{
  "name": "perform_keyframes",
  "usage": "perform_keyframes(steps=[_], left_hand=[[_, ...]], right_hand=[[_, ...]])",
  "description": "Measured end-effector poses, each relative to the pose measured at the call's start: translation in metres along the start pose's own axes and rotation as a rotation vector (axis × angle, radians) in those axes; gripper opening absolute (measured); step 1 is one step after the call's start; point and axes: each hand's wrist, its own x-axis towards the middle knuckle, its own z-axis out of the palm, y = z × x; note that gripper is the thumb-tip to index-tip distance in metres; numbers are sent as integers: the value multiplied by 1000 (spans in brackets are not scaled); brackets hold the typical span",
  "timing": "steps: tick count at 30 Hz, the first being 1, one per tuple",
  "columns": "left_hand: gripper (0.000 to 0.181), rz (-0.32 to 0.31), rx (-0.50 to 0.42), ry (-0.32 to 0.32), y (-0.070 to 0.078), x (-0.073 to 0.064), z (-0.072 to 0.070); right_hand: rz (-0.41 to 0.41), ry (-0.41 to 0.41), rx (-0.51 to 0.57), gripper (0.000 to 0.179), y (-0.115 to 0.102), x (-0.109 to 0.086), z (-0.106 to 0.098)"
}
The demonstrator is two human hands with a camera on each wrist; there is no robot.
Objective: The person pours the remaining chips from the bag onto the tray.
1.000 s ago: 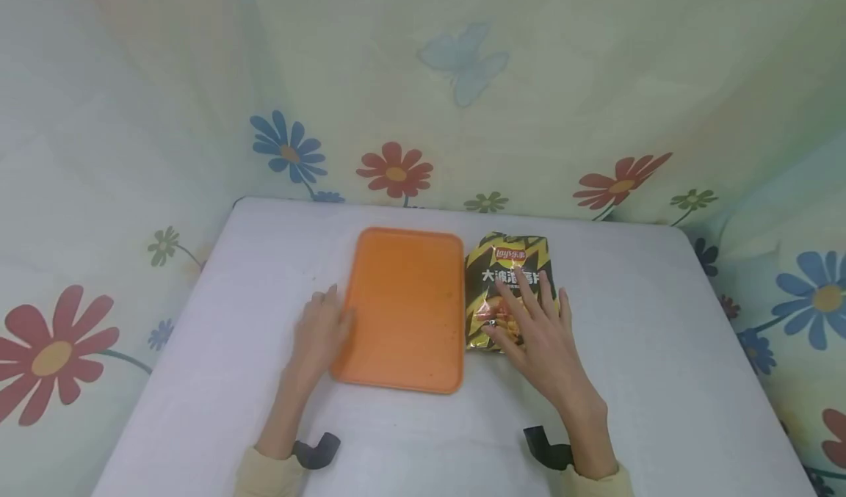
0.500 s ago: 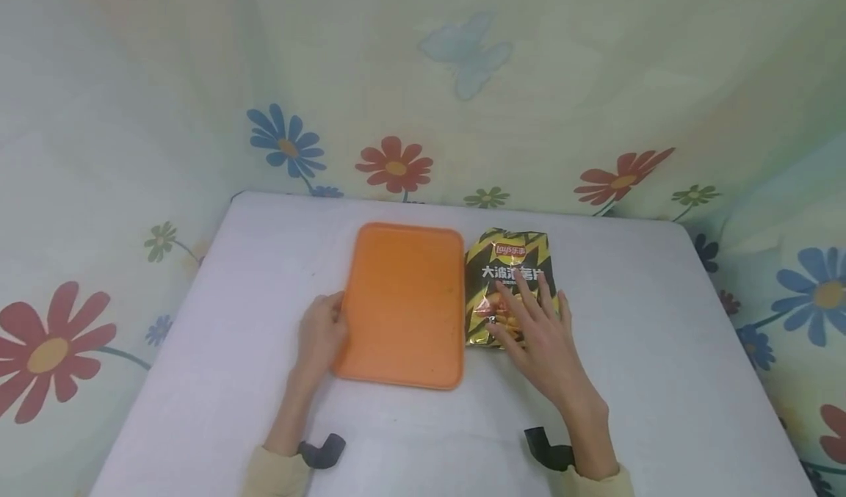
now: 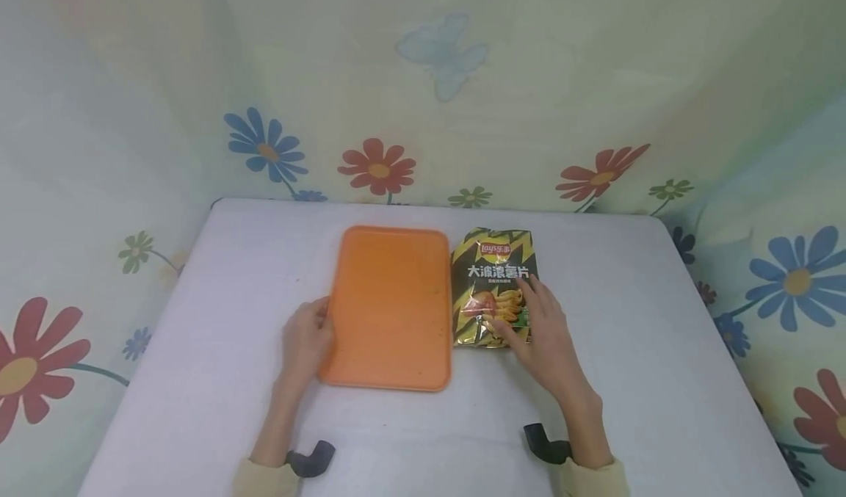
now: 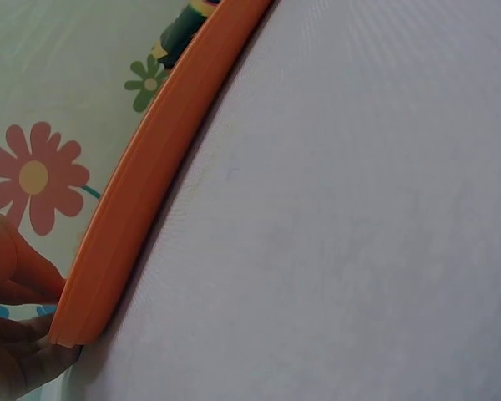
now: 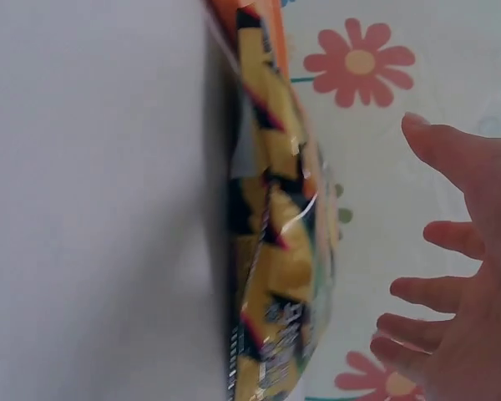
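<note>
An orange tray (image 3: 390, 306) lies on the white table, its long sides running away from me. My left hand (image 3: 305, 338) pinches the tray's left edge, thumb on the upper side and fingers curled at the underside, as the left wrist view shows along the tray's side wall (image 4: 146, 184). Right beside the tray lies a black and yellow bag of Lay's potato chips (image 3: 485, 291). Over the bag's lower right part hovers my right hand (image 3: 545, 339), fingers spread and slightly bent. The right wrist view shows a gap between that hand (image 5: 459, 276) and the puffed bag (image 5: 280, 234).
The white table (image 3: 628, 321) reaches back to a curtain (image 3: 317, 56) printed with flowers and a butterfly, which also hangs at both sides. A black curved piece (image 3: 312, 459) sits at my left wrist, and a similar black piece (image 3: 547, 445) at my right.
My left hand has closed its fingers on the tray's left edge. The right hand's fingers have drawn back toward the bag's right side, uncovering more of its print. The head view has shifted slightly.
</note>
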Motion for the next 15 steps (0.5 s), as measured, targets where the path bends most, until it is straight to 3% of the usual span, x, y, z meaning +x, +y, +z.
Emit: perform_keyframes(steps=[8, 15], left_hand=[[40, 5, -2, -11, 2, -1, -1], [41, -11, -1, -2, 3, -1, 0]], right_hand=[[171, -7, 52, 85, 24, -6, 6], [273, 8, 69, 86, 36, -7, 13]])
